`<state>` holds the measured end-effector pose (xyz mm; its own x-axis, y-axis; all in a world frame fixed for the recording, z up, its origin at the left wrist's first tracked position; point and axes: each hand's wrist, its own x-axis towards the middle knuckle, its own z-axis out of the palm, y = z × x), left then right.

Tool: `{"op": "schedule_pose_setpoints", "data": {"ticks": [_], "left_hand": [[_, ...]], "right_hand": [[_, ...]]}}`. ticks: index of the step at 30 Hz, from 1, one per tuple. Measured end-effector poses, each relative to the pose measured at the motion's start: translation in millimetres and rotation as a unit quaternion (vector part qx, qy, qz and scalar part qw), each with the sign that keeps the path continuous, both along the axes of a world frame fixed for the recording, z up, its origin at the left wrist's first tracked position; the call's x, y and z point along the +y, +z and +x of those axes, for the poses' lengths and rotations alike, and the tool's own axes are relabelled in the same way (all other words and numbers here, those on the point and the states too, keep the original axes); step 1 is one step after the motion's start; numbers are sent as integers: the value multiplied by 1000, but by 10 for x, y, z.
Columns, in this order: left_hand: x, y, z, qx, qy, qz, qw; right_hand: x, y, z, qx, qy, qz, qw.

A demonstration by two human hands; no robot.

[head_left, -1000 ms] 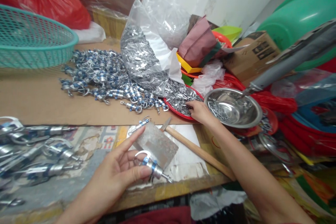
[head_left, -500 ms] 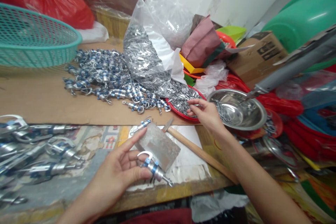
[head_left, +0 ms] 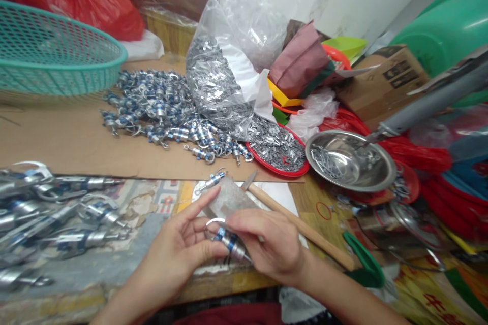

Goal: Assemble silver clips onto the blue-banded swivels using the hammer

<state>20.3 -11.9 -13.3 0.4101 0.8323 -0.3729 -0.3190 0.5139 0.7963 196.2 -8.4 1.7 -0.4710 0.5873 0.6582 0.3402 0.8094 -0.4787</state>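
Observation:
My left hand (head_left: 186, 244) pinches a silver-and-blue metal fitting (head_left: 234, 247) with a curved white-metal hook at its upper end. Over the same fitting, my right hand (head_left: 272, 244) is closed, its fingertips at the hook. Whatever small part those fingertips may hold is hidden. Just behind the hands lies a flat metal block (head_left: 231, 198), partly covered by my right hand. A hammer (head_left: 293, 218) with a wooden handle rests beside it. Another fitting (head_left: 214, 180) touches the paper near the block's far corner. A red tray (head_left: 280, 150) holds small flat metal pieces.
Many similar fittings are heaped on the cardboard (head_left: 68, 147), and more lie at the front left. A clear bag (head_left: 217, 71) of metal pieces leans by the tray. A steel bowl (head_left: 353, 172), a grey metal bar (head_left: 430, 96) and a turquoise basket (head_left: 61, 66) stand around.
My right hand has come back from the red tray to the fitting in my left hand. The left hand keeps its hold. The view has shifted slightly.

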Motion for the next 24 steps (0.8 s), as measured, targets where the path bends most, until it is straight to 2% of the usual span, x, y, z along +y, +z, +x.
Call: {"op": "schedule_pose_setpoints", "data": {"ticks": [5,11,16,21,24], "left_hand": [[0,9,-1,8,6,7,1000],[-15,2,2,8,9,7,1000],[4,72,13,39,32,2,999],[27,130,-23,181,-7,116,977],[31,132,-44,222,-15,160,962]], "right_hand": [[5,82,115,-96,56,110,988],[-14,233,140,-224,32,243,943],[-79,271,87,-287,5,288,913],[-108,336,55,-321,23,335,886],[-143,374,44,-368,28,347,862]]}}
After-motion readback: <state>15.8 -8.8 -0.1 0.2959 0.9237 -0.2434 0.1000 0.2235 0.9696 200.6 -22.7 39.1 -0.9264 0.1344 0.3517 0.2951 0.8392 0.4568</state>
